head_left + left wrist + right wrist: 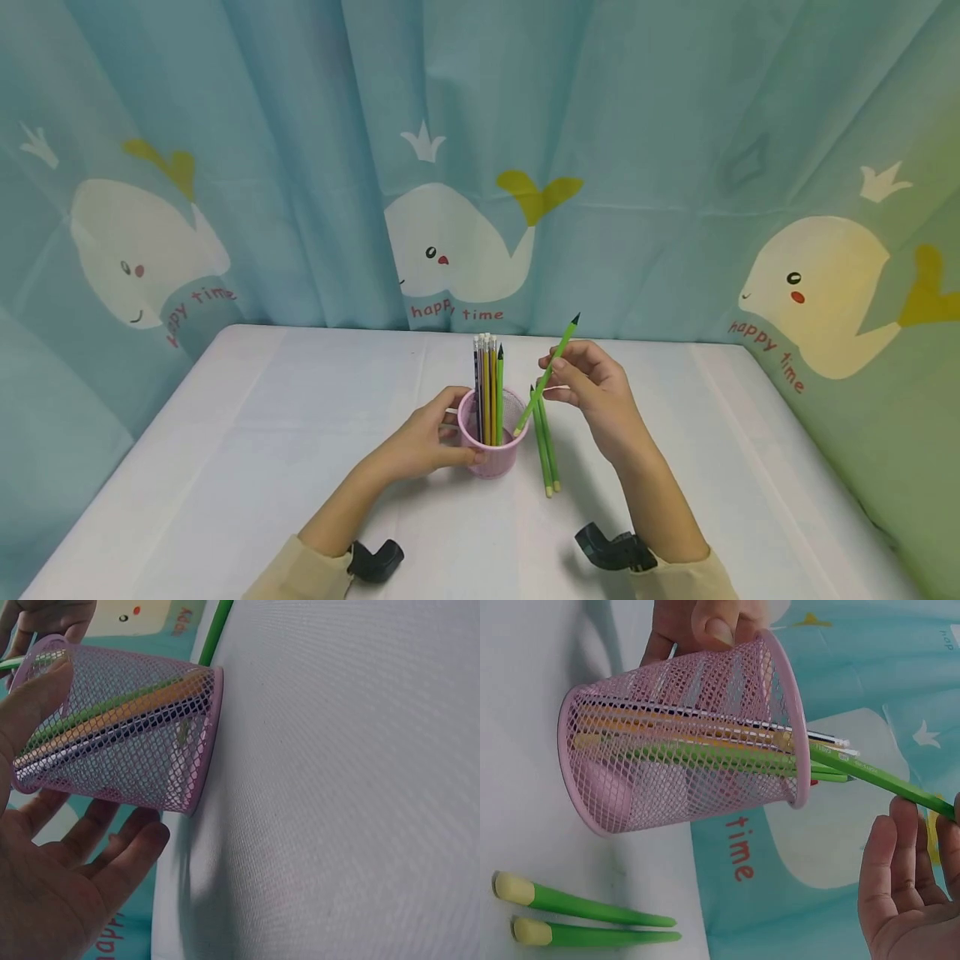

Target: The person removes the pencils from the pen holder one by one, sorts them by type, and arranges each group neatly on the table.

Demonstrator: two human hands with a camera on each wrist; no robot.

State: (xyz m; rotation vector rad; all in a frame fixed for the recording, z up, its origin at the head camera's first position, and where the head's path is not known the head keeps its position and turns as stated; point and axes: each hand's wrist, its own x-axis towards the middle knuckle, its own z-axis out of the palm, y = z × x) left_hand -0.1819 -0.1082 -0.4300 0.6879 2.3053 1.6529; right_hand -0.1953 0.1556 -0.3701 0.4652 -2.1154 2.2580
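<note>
A pink mesh pencil cup (489, 467) stands upright on the table, held by my left hand (420, 446) with the thumb at the front and fingers round the far side. Several pencils (487, 392) lean inside it, with dark, yellow and green barrels. Between thumb and fingers, my right hand (600, 396) pinches a green pencil (562, 343), black tip up. This pencil's pale yellow end is inside the cup's mouth, as the right wrist view also shows. Two more green pencils (592, 904) lie on the table just right of the cup.
The white-covered table (247, 450) ends at a blue curtain (637, 108) printed with whales. Black wrist-worn devices (375, 562) sit at both beige cuffs.
</note>
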